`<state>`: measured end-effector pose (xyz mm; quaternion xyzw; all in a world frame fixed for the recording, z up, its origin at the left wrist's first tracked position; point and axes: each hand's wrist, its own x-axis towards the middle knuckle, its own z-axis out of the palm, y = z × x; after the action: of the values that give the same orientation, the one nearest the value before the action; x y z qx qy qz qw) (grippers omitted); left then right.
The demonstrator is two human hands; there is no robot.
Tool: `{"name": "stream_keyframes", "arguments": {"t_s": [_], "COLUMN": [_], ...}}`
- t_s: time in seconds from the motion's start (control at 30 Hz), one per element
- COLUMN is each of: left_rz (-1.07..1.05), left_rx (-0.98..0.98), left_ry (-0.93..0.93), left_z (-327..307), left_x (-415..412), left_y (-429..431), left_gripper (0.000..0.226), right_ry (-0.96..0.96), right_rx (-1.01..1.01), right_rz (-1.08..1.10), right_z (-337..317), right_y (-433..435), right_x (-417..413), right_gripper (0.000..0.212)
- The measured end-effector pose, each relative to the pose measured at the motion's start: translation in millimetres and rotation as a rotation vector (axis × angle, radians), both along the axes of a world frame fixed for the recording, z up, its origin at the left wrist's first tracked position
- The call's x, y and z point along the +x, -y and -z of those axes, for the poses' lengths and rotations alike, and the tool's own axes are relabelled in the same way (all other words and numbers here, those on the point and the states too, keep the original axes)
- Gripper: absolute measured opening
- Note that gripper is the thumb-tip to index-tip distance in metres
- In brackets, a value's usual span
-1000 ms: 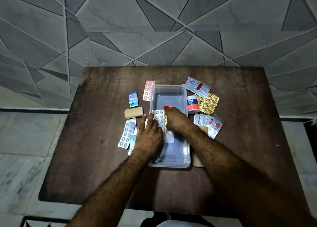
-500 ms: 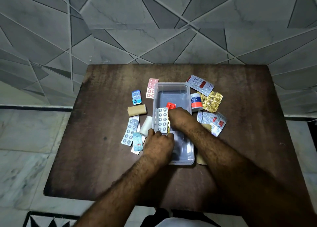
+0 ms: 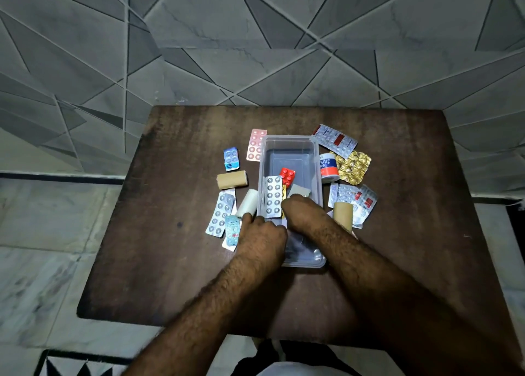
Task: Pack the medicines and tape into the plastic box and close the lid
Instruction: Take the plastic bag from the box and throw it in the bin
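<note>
Reaching over the near half of the clear plastic box (image 3: pixel 289 148), both hands are working at its left rim. The box is sitting open near the middle of the dark wooden counter (image 3: pixel 170 262), with no lid on it. The right hand (image 3: pixel 301 213) is lying inside the box; its grip is curled downward, but whether it is clamping anything cannot be told, since the fingertips are hidden. The left hand (image 3: pixel 261 239) is resting at the box's near-left edge, its grip bent with the fingertips touching the lower end of a silver blister strip (image 3: pixel 273 195); a firm hold cannot be confirmed.

Inside the box, the silver blister strip is lying along the left wall, a red blister pack (image 3: pixel 287 176) is lying just beyond it, and a grey-beige roll (image 3: pixel 298 190) is showing just above the right hand.

Outside, to the left, a pink strip (image 3: pixel 256 144), a blue pack (image 3: pixel 231 159), a tan roll (image 3: pixel 231 179) and a white roll (image 3: pixel 247 207) are lying. To the right, the adhesive tape roll (image 3: pixel 329 167) is touching the box wall, beside a gold foil strip (image 3: pixel 353 167).
</note>
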<state>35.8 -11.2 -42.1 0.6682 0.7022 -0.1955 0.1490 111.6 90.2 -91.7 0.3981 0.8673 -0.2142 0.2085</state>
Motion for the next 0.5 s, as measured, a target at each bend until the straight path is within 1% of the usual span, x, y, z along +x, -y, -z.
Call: {"name": "stream_keyframes", "arguments": {"t_s": [0.1,0.17,0.23,0.33,0.4,0.5], "left_rz": [-0.003,-0.008,-0.013,-0.01,-0.021,-0.089], "left_rx": [0.015,0.029,0.039,0.056,0.067,0.09], "left_ry": [0.01,0.019,0.026,0.035,0.05,0.094], "left_z": [0,2,3,3,3,5], "left_x": [0,-1,-2,-2,-2,-1], "left_y": [5,7,7,7,5,3], "left_gripper": [0.026,0.026,0.026,0.026,0.026,0.026], "right_ry": [-0.039,-0.09,-0.069,-0.013,-0.019,-0.026], "right_rx": [0.045,0.146,0.216,0.181,0.126,0.122], "right_rz": [0.041,0.095,0.116,0.119,0.127,0.085], "right_z": [-5,-8,-10,-10,-10,-9], "right_y": [0,-5,-12,-18,-19,-14], "right_x": [0,-1,-2,-7,-8,-7], "right_gripper": [0.035,0.041,0.049,0.057,0.051,0.036]}}
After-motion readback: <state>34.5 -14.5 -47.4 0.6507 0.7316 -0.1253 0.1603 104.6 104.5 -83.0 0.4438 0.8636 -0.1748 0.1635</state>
